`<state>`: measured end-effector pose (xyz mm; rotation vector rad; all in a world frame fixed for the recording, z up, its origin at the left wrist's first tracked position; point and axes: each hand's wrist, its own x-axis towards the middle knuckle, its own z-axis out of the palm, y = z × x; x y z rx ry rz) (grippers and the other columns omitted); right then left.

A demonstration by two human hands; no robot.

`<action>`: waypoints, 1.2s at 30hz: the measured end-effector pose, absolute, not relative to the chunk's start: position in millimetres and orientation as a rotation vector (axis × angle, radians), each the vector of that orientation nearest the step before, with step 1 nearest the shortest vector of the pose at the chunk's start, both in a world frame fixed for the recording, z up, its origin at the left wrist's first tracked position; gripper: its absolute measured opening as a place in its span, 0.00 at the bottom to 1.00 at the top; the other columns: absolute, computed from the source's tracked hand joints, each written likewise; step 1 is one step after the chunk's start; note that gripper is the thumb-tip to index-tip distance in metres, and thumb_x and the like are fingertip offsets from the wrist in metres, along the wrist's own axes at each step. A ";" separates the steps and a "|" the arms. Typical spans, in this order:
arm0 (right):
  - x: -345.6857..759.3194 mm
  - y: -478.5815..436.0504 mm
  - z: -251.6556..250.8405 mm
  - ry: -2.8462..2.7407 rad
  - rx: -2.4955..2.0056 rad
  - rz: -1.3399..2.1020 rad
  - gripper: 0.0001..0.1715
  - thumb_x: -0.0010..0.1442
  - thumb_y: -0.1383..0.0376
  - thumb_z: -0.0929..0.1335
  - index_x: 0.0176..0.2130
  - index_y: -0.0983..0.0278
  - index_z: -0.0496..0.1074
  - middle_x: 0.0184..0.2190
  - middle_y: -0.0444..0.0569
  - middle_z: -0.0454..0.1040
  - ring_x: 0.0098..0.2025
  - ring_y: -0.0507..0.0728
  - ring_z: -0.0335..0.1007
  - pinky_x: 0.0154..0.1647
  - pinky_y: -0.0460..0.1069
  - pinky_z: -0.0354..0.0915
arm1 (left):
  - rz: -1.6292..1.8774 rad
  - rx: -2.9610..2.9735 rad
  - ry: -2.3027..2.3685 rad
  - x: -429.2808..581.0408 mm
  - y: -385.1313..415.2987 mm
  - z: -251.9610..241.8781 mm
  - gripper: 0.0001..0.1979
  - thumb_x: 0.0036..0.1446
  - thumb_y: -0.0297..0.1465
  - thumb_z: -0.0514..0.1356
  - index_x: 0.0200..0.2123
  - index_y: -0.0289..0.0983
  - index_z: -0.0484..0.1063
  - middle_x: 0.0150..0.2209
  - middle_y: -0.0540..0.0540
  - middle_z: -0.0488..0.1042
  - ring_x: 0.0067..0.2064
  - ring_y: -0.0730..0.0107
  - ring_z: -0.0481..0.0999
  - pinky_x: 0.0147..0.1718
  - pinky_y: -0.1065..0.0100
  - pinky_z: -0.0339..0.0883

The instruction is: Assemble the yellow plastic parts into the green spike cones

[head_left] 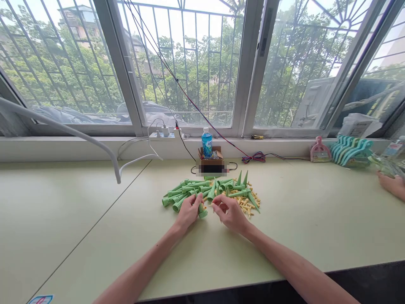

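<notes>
My left hand (189, 211) is closed round a green plastic cone spike (201, 210), its wide end pointing toward me. My right hand (229, 212) is just to its right with fingers pinched together; what they hold is too small to make out. Both hands sit at the near edge of a pile of green cone spikes (196, 190). Small yellow pieces (247, 203) lie scattered at the pile's right side. Two green cones stand upright at the back of the pile.
A blue drink bottle (206, 143) and a small cardboard box (211, 164) stand behind the pile by the window sill. Cables and a power strip (162, 134) run along the sill. Another person's hand (392, 184) rests at the far right near teal hangers (350, 150).
</notes>
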<state>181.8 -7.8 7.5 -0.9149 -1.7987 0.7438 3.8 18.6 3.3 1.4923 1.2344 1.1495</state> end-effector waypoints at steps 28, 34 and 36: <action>184.0 -1.7 -1.6 -1.807 -1.014 0.765 0.11 0.66 0.59 0.63 0.36 0.63 0.68 0.26 0.44 0.72 0.18 0.48 0.61 0.19 0.44 0.58 | 1.156 1.924 1.747 -2.2 20.2 -1.5 0.12 0.58 0.41 0.57 0.38 0.38 0.66 0.18 0.57 0.63 0.22 0.69 0.67 0.25 0.71 0.57; 183.8 -2.6 -0.3 -1.744 -0.972 0.871 0.12 0.65 0.57 0.64 0.37 0.63 0.69 0.29 0.45 0.73 0.19 0.49 0.64 0.19 0.44 0.62 | 1.196 1.999 1.545 -0.3 13.7 7.9 0.14 0.62 0.40 0.54 0.30 0.37 0.70 0.19 0.54 0.62 0.22 0.73 0.60 0.24 0.71 0.54; 183.6 -1.7 -1.4 -1.702 -0.931 0.916 0.12 0.65 0.56 0.65 0.38 0.63 0.69 0.30 0.45 0.73 0.19 0.49 0.65 0.19 0.44 0.63 | 1.195 2.120 1.385 1.8 10.1 11.2 0.17 0.63 0.39 0.54 0.27 0.36 0.72 0.23 0.52 0.63 0.23 0.74 0.59 0.25 0.71 0.54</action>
